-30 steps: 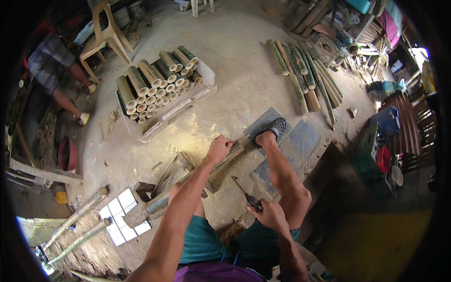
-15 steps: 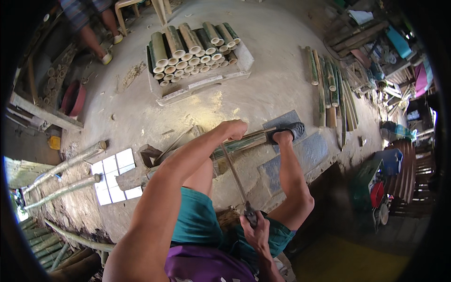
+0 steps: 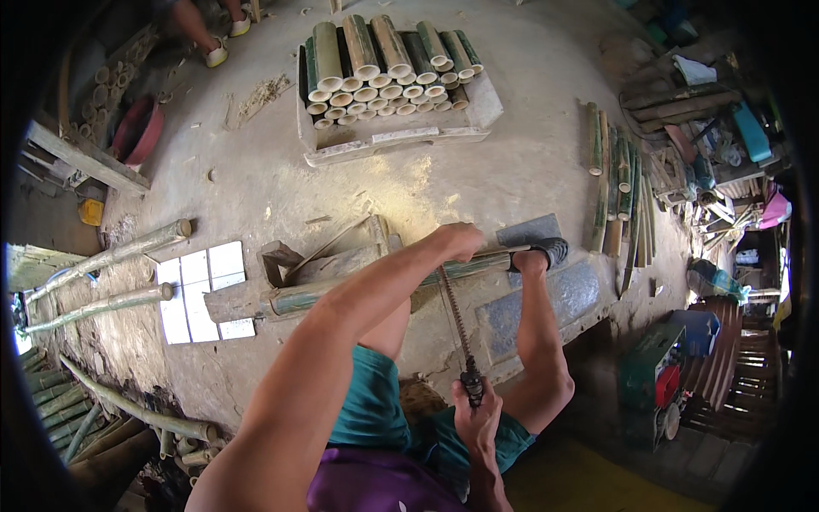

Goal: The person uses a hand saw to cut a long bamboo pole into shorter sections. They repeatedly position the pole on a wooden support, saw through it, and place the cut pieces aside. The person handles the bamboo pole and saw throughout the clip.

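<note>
A green bamboo pole (image 3: 299, 299) lies crosswise in front of me along a low wooden block. My left hand (image 3: 461, 243) is closed at the pole's far side, its fingertips hidden from view. In my right hand (image 3: 478, 414), the fingers wrap round the dark handle of a narrow, toothed hand saw (image 3: 456, 320). The saw's blade runs away from me to the bamboo, under my left wrist, where its far end is hidden. My foot in a dark sandal (image 3: 550, 250) rests at the pole's right end.
A pale tray (image 3: 401, 149) of stacked bamboo tubes (image 3: 367, 55) stands beyond, with yellowish sawdust before it. Bamboo pieces (image 3: 612, 192) lie right, near a green machine (image 3: 644, 375). White tiles (image 3: 200, 290) and long poles (image 3: 107, 260) are left. Another person's feet (image 3: 217, 56) show far left.
My view has shifted, so the surroundings sit differently in the picture. The saw still lies against the bamboo in my right hand, and my left hand stays at the pole.
</note>
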